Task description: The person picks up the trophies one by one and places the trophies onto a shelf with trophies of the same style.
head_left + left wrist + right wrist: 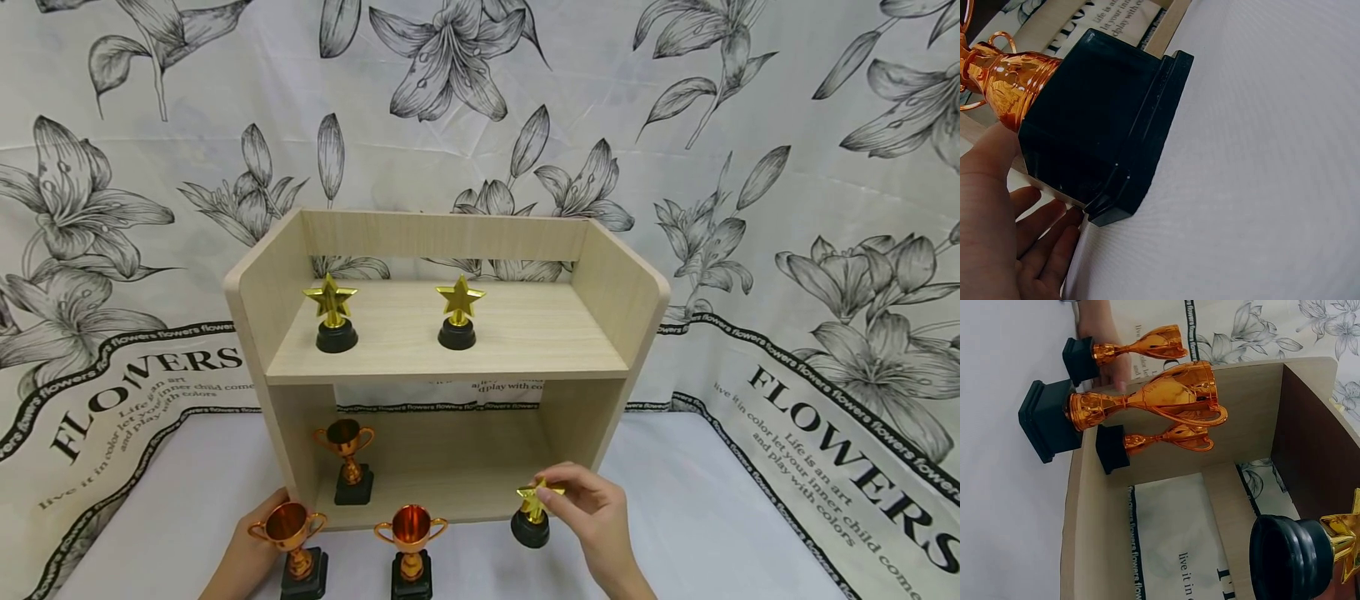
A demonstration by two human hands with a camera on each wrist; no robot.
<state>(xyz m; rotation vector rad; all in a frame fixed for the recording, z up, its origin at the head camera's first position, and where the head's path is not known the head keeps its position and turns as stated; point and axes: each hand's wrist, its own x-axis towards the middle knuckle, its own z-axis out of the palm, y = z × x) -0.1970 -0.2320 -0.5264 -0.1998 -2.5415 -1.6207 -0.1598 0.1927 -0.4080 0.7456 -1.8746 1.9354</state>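
Note:
At the lower left of the wooden shelf (pixel 450 377), my left hand (pixel 251 546) holds the edge of its side panel, thumb across the front and fingers on the outside. An orange-gold cup trophy (pixel 1013 84) on a black base (pixel 1091 119) stands before that hand and partly covers it in the head view. My right hand (pixel 592 521) pinches a gold star trophy (pixel 531 517) by its star, tilted, at the front right edge of the lower shelf. Its round black base (pixel 1288 559) shows close up in the right wrist view.
Two star trophies, one left (pixel 333 321) and one in the middle (pixel 458 317), stand on the upper shelf. A cup trophy (pixel 351 462) stands at the left of the lower shelf. Another cup trophy (pixel 411 550) stands in front on the white tablecloth (pixel 697 517). Flower-printed cloth (pixel 480 150) hangs behind.

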